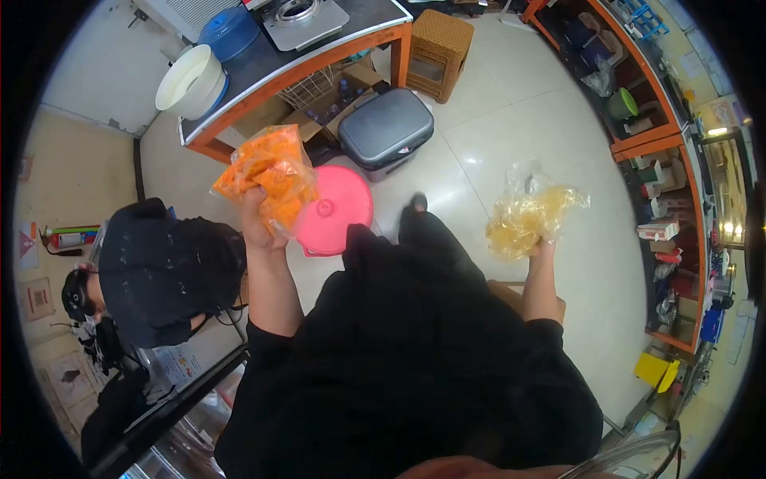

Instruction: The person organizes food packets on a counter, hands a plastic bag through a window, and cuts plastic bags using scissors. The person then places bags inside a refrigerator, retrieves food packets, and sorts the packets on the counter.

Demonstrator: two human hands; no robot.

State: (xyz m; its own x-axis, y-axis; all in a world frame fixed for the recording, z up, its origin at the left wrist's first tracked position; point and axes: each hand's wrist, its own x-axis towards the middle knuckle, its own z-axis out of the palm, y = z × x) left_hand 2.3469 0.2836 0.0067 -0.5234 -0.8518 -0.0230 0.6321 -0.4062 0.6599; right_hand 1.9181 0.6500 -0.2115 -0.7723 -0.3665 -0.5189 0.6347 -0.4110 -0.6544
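Observation:
My left hand (257, 219) is closed around a clear plastic bag of orange pieces (275, 172), held up at the left. Out to the right, my right hand (542, 246) grips a clear plastic bag of pale yellow contents (527, 219); what exactly is inside I cannot make out. Both bags hang in the air above the tiled floor. Partly behind the orange bag is a round pink lid (339, 203) with a knob, on a container standing low down. The fingers of each hand are partly hidden by the bags.
A grey lidded bin (386, 128) stands beyond the pink lid, near a woven brown stool (439, 48). A counter (319, 64) carries a white bucket (191, 84) and a gas stove (299, 20). At left, a person in black (163, 271) bends forward. Shelves (654, 144) line the right.

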